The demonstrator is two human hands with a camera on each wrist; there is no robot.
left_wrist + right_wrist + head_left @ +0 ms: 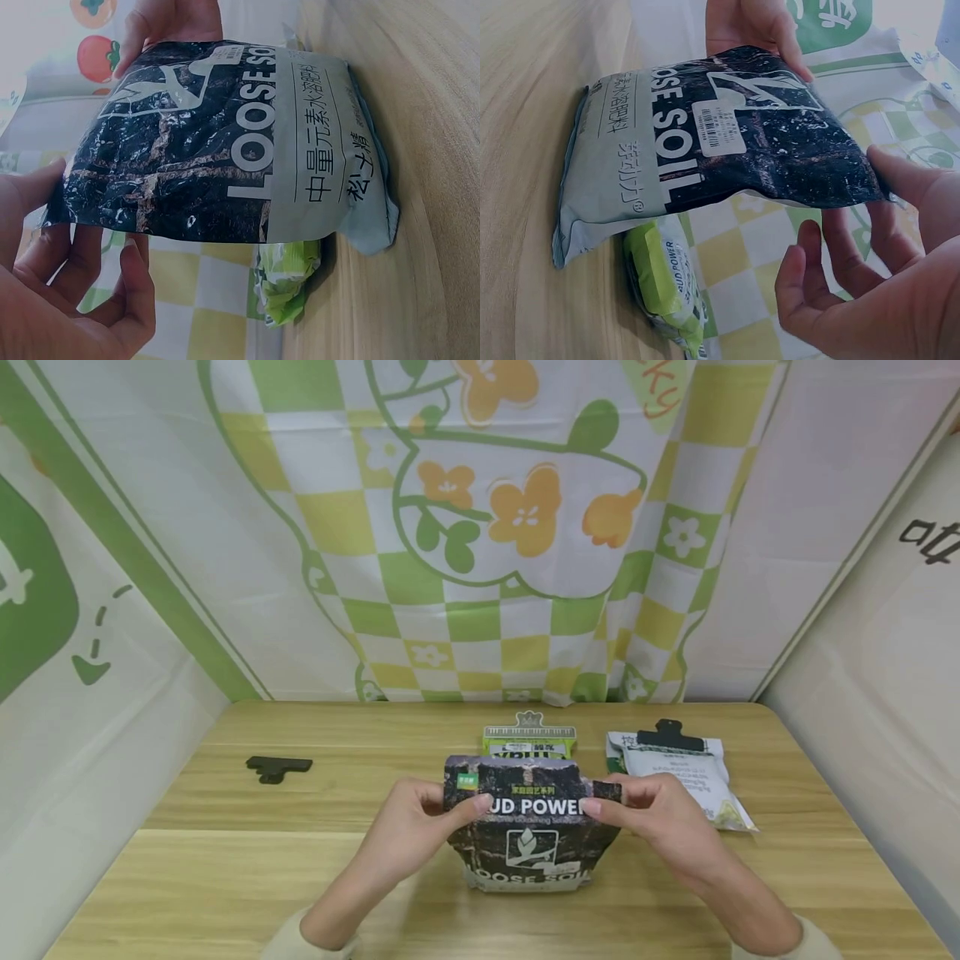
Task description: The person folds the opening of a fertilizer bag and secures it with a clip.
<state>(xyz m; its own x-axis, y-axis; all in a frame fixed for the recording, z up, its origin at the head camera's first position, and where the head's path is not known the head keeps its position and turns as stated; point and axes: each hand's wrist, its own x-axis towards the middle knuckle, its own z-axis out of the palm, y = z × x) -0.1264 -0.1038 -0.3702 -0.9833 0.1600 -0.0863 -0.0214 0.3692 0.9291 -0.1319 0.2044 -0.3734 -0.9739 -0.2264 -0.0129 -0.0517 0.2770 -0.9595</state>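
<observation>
A black and grey bag printed LOOSE SOIL (525,839) stands near the middle of the wooden table. My left hand (412,831) pinches its upper left side, thumb on the printed front and fingers behind. On the other upper side, my right hand (675,827) grips it the same way. The right wrist view shows a white barcode label (718,127) on the front of the bag and its grey bottom end (604,157) at the tabletop. Several fingers of the right hand (885,285) curl under the black film there.
Behind the bag is a green packet (495,747) with a silver clip (529,731). A white packet (678,777) lies at the right under a black clip (670,739). Another black clip (279,767) lies on the table (360,735) at left. Printed curtains (525,643) hang behind.
</observation>
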